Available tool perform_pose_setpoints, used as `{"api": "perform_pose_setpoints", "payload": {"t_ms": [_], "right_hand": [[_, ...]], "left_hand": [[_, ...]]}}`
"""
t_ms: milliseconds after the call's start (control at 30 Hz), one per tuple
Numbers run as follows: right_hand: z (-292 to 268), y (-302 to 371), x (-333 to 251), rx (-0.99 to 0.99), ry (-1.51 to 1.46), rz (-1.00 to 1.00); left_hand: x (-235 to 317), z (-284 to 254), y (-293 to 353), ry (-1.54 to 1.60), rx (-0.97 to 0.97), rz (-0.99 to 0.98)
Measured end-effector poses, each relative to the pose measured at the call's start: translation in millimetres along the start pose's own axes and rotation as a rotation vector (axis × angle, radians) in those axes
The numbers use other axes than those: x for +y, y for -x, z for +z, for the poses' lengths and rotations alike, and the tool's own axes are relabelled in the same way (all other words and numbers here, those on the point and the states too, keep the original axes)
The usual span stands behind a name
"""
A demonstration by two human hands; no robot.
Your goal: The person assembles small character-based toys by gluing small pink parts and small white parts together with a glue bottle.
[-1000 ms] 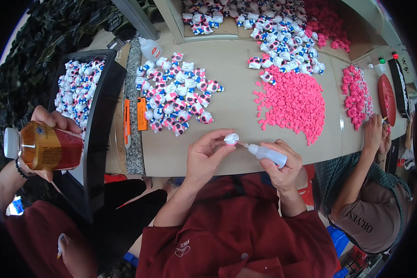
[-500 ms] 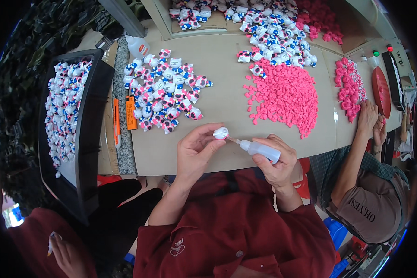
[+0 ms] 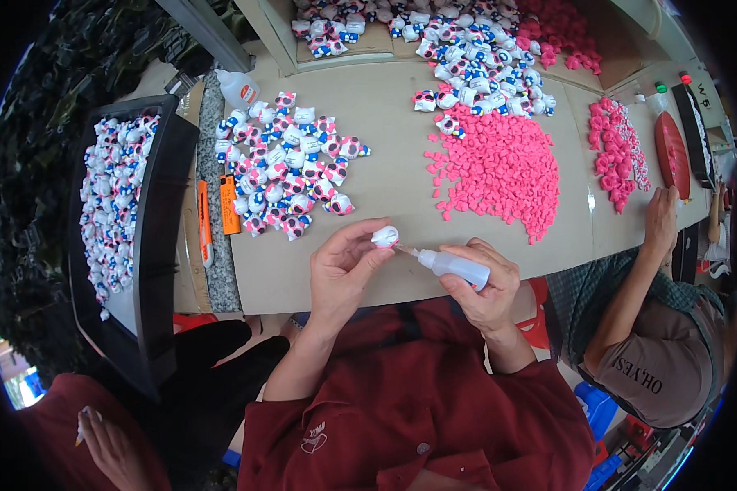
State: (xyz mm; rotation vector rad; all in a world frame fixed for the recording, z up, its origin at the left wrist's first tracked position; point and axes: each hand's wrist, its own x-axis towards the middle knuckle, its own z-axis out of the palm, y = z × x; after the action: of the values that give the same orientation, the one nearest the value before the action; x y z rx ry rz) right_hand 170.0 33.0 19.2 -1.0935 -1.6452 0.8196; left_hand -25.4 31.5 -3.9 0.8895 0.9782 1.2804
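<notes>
Pinched between the thumb and fingers of my left hand point(image 3: 344, 266) is a small white figurine head point(image 3: 385, 236) with a bit of pink on its lower edge. My right hand point(image 3: 490, 286) grips a translucent squeeze bottle point(image 3: 454, 267), lying almost level with its thin nozzle pointing left. The nozzle's tip meets or nearly meets the underside of the head; a gap is too small to make out. Beyond my left hand spreads a group of white, pink and blue figurines point(image 3: 291, 168). Past my right hand lies a heap of small pink pieces point(image 3: 499, 176).
More figurines point(image 3: 483, 74) are piled at the back by a shelf. A black tray point(image 3: 157, 245) of figurines stands left, beside an orange cutter point(image 3: 205, 225) and an orange box point(image 3: 229, 204). A white bottle point(image 3: 237, 87) stands behind. Co-workers sit on both sides, one arm point(image 3: 643, 262) reaching in.
The view has shifted slightly. My hands keep nearly the same pose, with head and bottle still together. The right-hand co-worker's hand has moved back from the pink parts.
</notes>
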Motion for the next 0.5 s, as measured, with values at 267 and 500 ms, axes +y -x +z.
{"api": "perform_pose_setpoints", "payload": {"t_ms": [267, 500], "right_hand": [[-1, 0, 1, 0.118, -0.224, 0.228], [32, -24, 6, 0.046, 0.207, 0.06]], "left_hand": [[5, -1, 8, -0.013, 0.032, -0.046], [5, -6, 27, 0.016, 0.07, -0.086]]}}
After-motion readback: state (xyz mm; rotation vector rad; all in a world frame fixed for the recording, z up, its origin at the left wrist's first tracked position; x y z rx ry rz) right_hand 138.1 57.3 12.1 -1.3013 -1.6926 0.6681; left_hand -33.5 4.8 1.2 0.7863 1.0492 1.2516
